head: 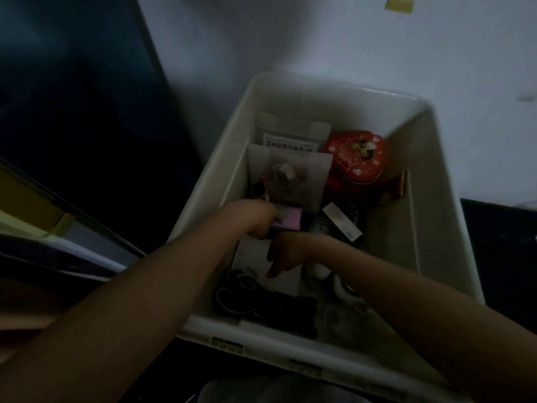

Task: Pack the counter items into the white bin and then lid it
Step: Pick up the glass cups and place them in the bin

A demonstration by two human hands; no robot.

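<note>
Dim light, pale wall [319, 39] behind, yellow tape scrap [398, 3] stuck high, dark panel [72, 97] at left
</note>
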